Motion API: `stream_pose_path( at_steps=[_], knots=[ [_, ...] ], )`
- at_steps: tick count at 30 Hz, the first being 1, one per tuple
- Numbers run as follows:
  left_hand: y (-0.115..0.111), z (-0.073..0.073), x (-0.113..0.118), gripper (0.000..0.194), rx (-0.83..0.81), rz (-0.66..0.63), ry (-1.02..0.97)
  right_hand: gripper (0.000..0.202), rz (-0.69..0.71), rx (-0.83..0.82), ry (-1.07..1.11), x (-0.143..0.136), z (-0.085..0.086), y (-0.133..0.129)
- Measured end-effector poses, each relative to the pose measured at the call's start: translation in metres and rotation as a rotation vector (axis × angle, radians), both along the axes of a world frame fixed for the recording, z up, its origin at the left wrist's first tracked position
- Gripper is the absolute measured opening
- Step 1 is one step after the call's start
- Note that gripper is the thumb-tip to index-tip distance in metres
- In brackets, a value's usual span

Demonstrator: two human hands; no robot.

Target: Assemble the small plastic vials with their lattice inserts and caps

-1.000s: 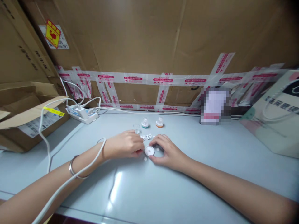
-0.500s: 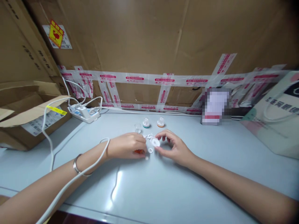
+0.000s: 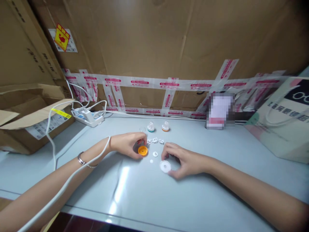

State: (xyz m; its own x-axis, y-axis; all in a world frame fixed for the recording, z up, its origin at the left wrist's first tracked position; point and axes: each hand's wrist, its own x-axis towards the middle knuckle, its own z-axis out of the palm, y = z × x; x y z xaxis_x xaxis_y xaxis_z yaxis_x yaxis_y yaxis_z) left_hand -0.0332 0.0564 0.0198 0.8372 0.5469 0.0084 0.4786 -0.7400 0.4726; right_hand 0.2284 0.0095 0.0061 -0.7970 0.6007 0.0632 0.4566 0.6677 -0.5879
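Note:
My left hand (image 3: 130,145) grips a round orange cap (image 3: 143,150) by its edge, thumb in front and fingers behind, its hollow side facing up. Between the thumb and fingers of my right hand (image 3: 182,159) is a white disc with a hole (image 3: 165,166). A small white round piece (image 3: 155,154) and a smaller white dot-like piece (image 3: 151,161) lie between the hands. Just behind them sit white openwork pieces (image 3: 155,140). Farther back stand two small clear-domed units, one with a teal base (image 3: 151,127) and one with an orange base (image 3: 165,126).
A clear cup-like piece (image 3: 142,130) is behind my left hand. A white cable (image 3: 79,172) crosses my left forearm. A power strip (image 3: 90,120) and open carton (image 3: 36,119) stand left; a blurred-out upright object (image 3: 220,111) and paper bag (image 3: 282,119) stand right.
My right hand has brought the white disc nearer to me, away from the openwork pieces. The orange cap in my left hand has turned its hollow side up and shows more fully.

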Motion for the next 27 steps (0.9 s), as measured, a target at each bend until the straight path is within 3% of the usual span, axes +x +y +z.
stream_pose_path(
  at_steps=[5,7,11,14,17,21,25,27],
  knots=[
    [0.000,-0.003,0.000,0.027,-0.021,-0.035,-0.011,0.034,0.009,-0.007,0.028,0.000,0.000,-0.003],
    [0.000,-0.001,0.000,0.026,-0.018,-0.042,-0.009,0.038,-0.020,-0.088,0.106,0.001,-0.002,-0.002],
    [0.000,0.005,-0.001,0.023,-0.013,-0.044,-0.012,0.027,-0.309,-0.270,0.499,0.003,-0.012,0.011],
    [0.002,0.007,-0.002,0.020,-0.025,-0.042,-0.001,0.033,-0.534,-0.237,0.607,0.007,-0.020,0.026],
    [0.003,0.006,-0.002,0.021,-0.039,-0.045,0.014,0.039,-0.656,-0.245,0.639,0.009,-0.025,0.037],
    [0.000,0.005,0.001,0.021,-0.031,-0.048,0.006,0.041,-0.671,-0.271,0.618,0.009,-0.025,0.037],
    [-0.008,0.008,0.008,0.006,-0.003,-0.067,-0.038,0.041,-0.659,-0.264,0.589,0.007,-0.024,0.033],
    [-0.013,0.007,0.013,0.011,0.013,-0.092,-0.046,0.041,-0.650,-0.256,0.576,0.007,-0.024,0.033]
  ],
)
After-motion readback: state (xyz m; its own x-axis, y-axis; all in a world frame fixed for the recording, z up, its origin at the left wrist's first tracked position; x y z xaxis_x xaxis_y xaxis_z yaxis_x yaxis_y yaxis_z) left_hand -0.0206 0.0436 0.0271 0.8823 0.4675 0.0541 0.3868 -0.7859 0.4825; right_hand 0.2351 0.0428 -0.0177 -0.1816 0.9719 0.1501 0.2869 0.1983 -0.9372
